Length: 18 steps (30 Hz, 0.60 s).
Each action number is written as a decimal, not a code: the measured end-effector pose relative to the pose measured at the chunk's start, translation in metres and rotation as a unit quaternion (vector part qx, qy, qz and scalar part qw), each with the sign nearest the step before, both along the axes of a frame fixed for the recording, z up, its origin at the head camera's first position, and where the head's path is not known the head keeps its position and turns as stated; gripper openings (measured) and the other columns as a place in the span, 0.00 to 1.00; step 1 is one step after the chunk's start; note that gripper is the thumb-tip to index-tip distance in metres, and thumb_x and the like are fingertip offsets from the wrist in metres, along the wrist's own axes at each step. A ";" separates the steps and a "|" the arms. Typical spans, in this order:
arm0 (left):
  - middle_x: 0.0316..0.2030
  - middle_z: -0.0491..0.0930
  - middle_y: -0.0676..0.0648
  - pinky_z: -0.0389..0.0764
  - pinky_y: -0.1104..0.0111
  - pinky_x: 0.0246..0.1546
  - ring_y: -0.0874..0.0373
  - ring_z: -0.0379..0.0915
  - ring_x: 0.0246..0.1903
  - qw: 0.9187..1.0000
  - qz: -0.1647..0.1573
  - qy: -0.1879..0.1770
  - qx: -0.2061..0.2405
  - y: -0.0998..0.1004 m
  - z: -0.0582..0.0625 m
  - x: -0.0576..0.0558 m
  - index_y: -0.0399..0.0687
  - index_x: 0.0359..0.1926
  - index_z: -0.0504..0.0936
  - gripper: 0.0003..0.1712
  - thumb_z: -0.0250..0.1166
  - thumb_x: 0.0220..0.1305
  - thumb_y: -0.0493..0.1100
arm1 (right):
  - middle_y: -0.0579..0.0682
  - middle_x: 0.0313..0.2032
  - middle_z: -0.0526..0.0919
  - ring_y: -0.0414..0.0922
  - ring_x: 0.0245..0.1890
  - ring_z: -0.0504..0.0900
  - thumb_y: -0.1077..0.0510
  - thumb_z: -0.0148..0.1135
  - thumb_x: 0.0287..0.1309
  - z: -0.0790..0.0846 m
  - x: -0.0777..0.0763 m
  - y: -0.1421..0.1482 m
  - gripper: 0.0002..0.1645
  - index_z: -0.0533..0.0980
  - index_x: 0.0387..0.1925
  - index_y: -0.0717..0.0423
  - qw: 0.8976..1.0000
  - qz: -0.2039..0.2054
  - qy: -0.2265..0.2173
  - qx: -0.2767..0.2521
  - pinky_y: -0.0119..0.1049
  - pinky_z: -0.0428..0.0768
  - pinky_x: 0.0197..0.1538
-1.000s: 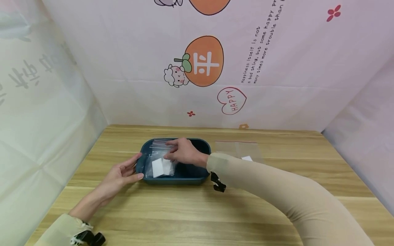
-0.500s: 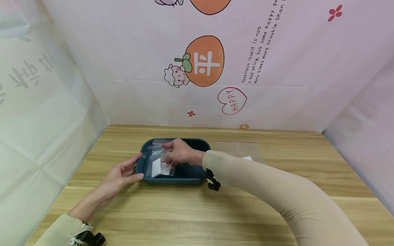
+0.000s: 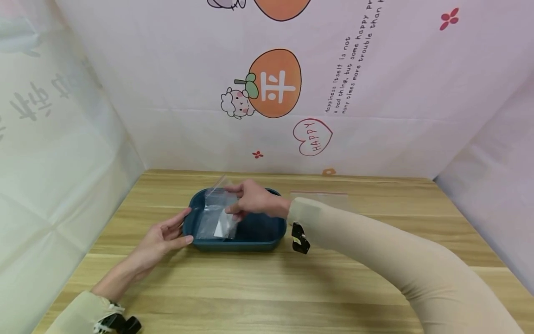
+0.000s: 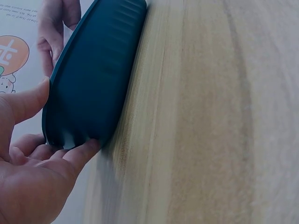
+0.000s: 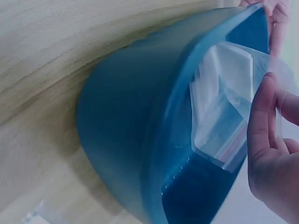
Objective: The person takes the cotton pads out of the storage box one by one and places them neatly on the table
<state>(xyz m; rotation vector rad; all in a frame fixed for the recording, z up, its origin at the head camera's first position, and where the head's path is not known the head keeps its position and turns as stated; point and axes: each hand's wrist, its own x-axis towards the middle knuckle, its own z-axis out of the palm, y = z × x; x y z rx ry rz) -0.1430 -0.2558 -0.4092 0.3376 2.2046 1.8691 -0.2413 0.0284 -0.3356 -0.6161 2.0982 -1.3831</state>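
Observation:
A dark blue plastic basin point(image 3: 238, 247) stands on the table with several clear zip bags in its left part. Thumb and forefinger of my left hand point(image 3: 160, 239) grip its left end; in the left wrist view its thumb is on the rim and its fingers on the end wall. My right hand point(image 3: 256, 200) pinches a clear zip bag point(image 3: 218, 189) whose zip edge rises above the far rim. A white card point(image 3: 222, 227) shows through the plastic. In the right wrist view, more white pieces in bags point(image 5: 203, 91) stand stacked behind the held one.
Another clear bag point(image 3: 319, 198) with a red zip line lies on the wooden table point(image 3: 250, 287), right of the basin and partly behind the right sleeve point(image 3: 367, 236). Printed fabric point(image 3: 175, 93) hangs behind the table's far edge, and plain-looking cloth at both sides.
My right hand rises a little and shifts right, lifting a bag so its zip edge tilts above the basin. Less white card shows on the left. The left hand keeps its place.

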 end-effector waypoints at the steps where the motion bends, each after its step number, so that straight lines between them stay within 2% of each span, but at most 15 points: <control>1: 0.82 0.43 0.33 0.70 0.77 0.58 0.30 0.45 0.77 1.000 0.001 0.000 -0.002 0.000 0.000 0.000 0.40 0.84 0.50 0.49 0.69 0.73 0.38 | 0.53 0.18 0.71 0.45 0.27 0.87 0.70 0.70 0.66 0.002 0.000 0.002 0.42 0.65 0.78 0.63 1.000 -0.002 0.001 0.000 0.42 0.88 0.42; 4: 0.82 0.44 0.34 0.70 0.77 0.58 0.30 0.46 0.77 1.000 0.004 0.000 -0.007 0.000 0.001 0.001 0.40 0.84 0.50 0.49 0.69 0.73 0.38 | 0.54 0.25 0.79 0.44 0.26 0.86 0.69 0.71 0.66 0.008 0.000 0.008 0.43 0.64 0.79 0.61 1.000 -0.009 0.013 0.006 0.41 0.88 0.40; 8: 0.82 0.44 0.33 0.72 0.77 0.58 0.31 0.48 0.76 1.000 0.002 -0.004 -0.006 0.000 0.001 0.002 0.40 0.84 0.50 0.49 0.69 0.73 0.38 | 0.59 0.44 0.87 0.45 0.25 0.85 0.68 0.71 0.66 0.018 0.000 0.018 0.44 0.64 0.79 0.60 1.000 -0.016 0.023 0.009 0.39 0.88 0.39; 12: 0.81 0.44 0.32 0.73 0.77 0.57 0.32 0.49 0.76 1.000 0.000 -0.003 -0.003 0.000 0.000 0.003 0.40 0.84 0.50 0.49 0.69 0.73 0.38 | 0.62 0.61 0.82 0.45 0.26 0.86 0.67 0.71 0.66 0.029 0.001 0.031 0.44 0.64 0.79 0.59 0.999 -0.025 0.021 0.008 0.38 0.88 0.39; 14: 0.81 0.44 0.32 0.73 0.77 0.57 0.31 0.49 0.76 1.000 0.001 -0.002 -0.004 0.000 0.001 0.003 0.40 0.84 0.50 0.49 0.69 0.73 0.38 | 0.59 0.69 0.76 0.45 0.26 0.86 0.67 0.71 0.66 0.035 0.002 0.037 0.44 0.63 0.79 0.59 0.999 -0.029 0.020 0.002 0.38 0.88 0.39; 16: 0.82 0.44 0.32 0.72 0.77 0.57 0.31 0.49 0.76 1.000 0.001 -0.003 -0.005 0.000 0.001 0.003 0.41 0.84 0.50 0.49 0.69 0.73 0.38 | 0.56 0.74 0.72 0.45 0.26 0.86 0.67 0.71 0.66 0.039 0.005 0.045 0.45 0.63 0.80 0.58 0.999 -0.035 0.016 -0.005 0.38 0.88 0.38; 18: 0.82 0.44 0.32 0.72 0.77 0.57 0.31 0.49 0.76 1.000 0.002 -0.002 -0.007 0.001 0.001 0.003 0.41 0.84 0.50 0.49 0.69 0.73 0.38 | 0.55 0.74 0.71 0.45 0.26 0.86 0.67 0.71 0.66 0.042 0.007 0.053 0.45 0.62 0.80 0.57 0.999 -0.041 0.014 -0.012 0.38 0.88 0.38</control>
